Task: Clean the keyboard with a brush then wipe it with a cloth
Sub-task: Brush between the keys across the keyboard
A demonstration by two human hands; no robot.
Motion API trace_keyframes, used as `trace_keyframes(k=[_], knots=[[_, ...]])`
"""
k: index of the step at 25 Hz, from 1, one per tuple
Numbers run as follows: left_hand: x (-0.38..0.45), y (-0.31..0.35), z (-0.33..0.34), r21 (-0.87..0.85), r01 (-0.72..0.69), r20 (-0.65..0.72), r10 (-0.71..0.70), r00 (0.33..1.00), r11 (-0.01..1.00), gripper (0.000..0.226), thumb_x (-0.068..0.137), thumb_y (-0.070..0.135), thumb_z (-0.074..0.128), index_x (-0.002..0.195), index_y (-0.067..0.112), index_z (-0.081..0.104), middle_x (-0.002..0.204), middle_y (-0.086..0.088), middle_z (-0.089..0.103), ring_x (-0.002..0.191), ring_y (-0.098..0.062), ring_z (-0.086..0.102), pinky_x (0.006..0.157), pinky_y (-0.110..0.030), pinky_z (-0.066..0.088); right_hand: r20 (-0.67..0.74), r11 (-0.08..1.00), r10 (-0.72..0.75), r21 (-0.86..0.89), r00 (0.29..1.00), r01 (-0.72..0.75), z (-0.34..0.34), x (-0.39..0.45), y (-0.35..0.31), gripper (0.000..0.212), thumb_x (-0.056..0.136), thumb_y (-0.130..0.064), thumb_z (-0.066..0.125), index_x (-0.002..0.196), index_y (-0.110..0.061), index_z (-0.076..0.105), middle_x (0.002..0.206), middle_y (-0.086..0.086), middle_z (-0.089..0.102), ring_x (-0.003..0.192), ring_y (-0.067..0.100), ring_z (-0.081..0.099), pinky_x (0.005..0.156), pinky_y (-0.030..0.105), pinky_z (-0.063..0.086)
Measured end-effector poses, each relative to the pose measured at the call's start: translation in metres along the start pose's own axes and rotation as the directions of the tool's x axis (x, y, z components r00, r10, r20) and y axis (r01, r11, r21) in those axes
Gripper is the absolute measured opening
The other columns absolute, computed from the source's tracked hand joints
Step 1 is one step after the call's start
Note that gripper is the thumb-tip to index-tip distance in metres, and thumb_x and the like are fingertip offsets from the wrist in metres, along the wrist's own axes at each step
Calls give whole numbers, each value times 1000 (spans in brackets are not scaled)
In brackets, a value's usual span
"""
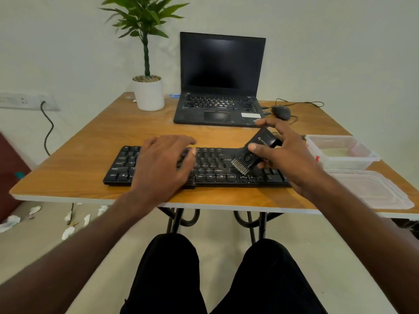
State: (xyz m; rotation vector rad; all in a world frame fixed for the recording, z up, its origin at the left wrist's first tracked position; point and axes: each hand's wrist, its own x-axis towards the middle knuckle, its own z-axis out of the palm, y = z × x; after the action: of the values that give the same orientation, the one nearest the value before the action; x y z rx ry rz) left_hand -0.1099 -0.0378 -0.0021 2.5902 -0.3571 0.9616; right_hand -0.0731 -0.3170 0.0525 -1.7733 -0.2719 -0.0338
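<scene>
Two hands over keyboard [204, 168]: left [162, 163] flat, hiding keys; right [283, 152] gripping brush [251, 155].

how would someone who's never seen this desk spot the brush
Start at the black keyboard at the desk's near edge. Over its right half, the right hand pinches a small black brush. Its pale bristles, pointing down at the keys, set it apart.

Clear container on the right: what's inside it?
The clear container holds something pale and flat on its bottom, seen through the blurred walls; whether it is the cloth cannot be told. Its lid lies separately on the table, nearer the person.
</scene>
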Motion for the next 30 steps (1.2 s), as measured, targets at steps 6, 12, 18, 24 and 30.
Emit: trace_keyframes(k=[6, 12, 18, 24, 30], knots=[[-21, -109, -47, -162, 388, -35, -398, 917, 907, 39, 106, 45, 52, 136, 22, 62, 131, 1, 69, 120, -19, 63, 103, -47, 49, -11, 972, -235, -22, 972, 235, 60, -1, -18, 54, 90, -7, 78, 129, -40, 61, 123, -4, 61, 104, 15, 71, 71, 33, 65], [-22, -159, -74, -362, 674, 673, -319, 667, 644, 138, 48, 62, 95, 163, 38, 22, 164, 13, 41, 145, -13, 44, 118, -36, 39, 173, 973, -231, 25, 957, 230, 140, 30, -28, 58, 90, 1, 74, 134, -32, 54, 118, -8, 59, 97, 14, 71, 69, 26, 62], [-15, -153, -73, -270, 674, 782, -252, 570, 688, 147, 57, 31, 106, 163, 47, 5, 161, 16, 34, 142, -13, 44, 116, -34, 42, 279, 949, -309, 27, 909, 315, 211, 56, -35, 58, 84, -7, 80, 132, -29, 56, 119, -4, 63, 94, 19, 73, 67, 30, 64], [-18, -153, -70, -334, 648, 737, -239, 632, 685, 139, 58, 26, 105, 158, 47, 11, 149, 12, 48, 137, -10, 51, 114, -36, 48, 403, 881, -401, -78, 823, 467, 251, 66, -38, 60, 85, -11, 77, 138, -35, 62, 127, -13, 66, 107, 12, 68, 79, 35, 65], [-16, -155, -71, -297, 651, 751, -250, 611, 698, 145, 48, 46, 106, 157, 52, 10, 161, 10, 36, 145, -19, 41, 122, -44, 39, 571, 763, -342, -295, 747, 575, 234, 83, -59, 63, 79, -10, 76, 137, -34, 65, 134, -9, 65, 112, 9, 64, 88, 33, 61]])
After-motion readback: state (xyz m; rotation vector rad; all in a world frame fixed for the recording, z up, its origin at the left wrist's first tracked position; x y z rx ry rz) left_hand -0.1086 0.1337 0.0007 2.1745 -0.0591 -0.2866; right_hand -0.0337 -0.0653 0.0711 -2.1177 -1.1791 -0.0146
